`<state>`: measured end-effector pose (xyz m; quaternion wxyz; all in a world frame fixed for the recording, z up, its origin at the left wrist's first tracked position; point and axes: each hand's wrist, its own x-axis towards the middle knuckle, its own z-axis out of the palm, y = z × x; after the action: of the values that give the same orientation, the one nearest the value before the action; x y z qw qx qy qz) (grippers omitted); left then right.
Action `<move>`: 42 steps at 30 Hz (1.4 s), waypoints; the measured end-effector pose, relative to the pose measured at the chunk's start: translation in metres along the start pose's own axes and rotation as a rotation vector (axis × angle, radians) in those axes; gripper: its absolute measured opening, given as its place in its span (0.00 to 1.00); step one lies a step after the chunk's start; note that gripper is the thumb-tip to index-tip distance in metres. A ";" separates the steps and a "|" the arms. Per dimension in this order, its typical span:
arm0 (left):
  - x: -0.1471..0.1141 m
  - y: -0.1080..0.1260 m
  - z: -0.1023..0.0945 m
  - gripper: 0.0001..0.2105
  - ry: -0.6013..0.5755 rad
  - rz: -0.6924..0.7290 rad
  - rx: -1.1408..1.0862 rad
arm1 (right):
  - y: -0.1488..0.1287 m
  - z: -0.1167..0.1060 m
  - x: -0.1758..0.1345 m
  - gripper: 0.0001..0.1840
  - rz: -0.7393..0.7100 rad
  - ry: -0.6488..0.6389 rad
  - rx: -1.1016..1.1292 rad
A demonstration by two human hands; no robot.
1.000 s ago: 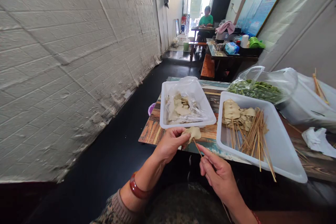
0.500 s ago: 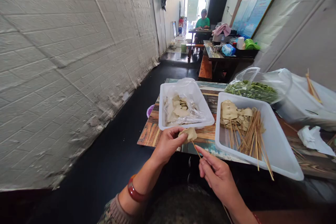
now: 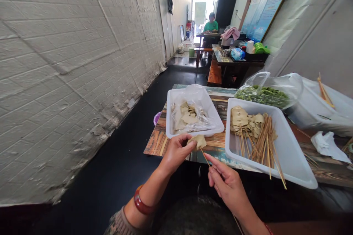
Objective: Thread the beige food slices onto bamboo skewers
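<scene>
My left hand [image 3: 178,151] pinches a thin beige food slice [image 3: 200,141] between thumb and fingers, just in front of the left tray. In my right hand [image 3: 226,181] is a bamboo skewer [image 3: 204,155], its upper end at the slice's lower edge and its lower end passing under my palm. How deep the skewer sits in the slice I cannot tell. The left white tray [image 3: 171,117] holds more beige slices [image 3: 189,114] in a clear plastic bag. To the right, another white tray [image 3: 296,161] contains skewered slices [image 3: 239,116], their sticks pointing toward me.
Behind the right tray lies a clear bag of green vegetables [image 3: 263,96]. A white tub [image 3: 331,99] with skewers and a crumpled tissue [image 3: 329,147] are at the right. Far back, a person in green [image 3: 211,25] sits at a table. A brick-patterned wall [image 3: 68,62] runs along the left.
My hands keep the same hold on the slice and the skewer, nearly still. The camera view has shifted slightly, so the background sits a little further left and the trays slightly lower.
</scene>
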<state>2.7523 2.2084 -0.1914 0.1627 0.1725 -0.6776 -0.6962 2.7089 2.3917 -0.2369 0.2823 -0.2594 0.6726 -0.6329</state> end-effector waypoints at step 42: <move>0.008 0.004 0.007 0.11 -0.033 0.019 0.105 | -0.008 -0.002 0.007 0.25 0.006 0.053 0.011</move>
<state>2.7415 2.2109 -0.1871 0.1491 0.1630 -0.7174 -0.6607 2.7023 2.3875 -0.2287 0.2676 -0.2390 0.6771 -0.6425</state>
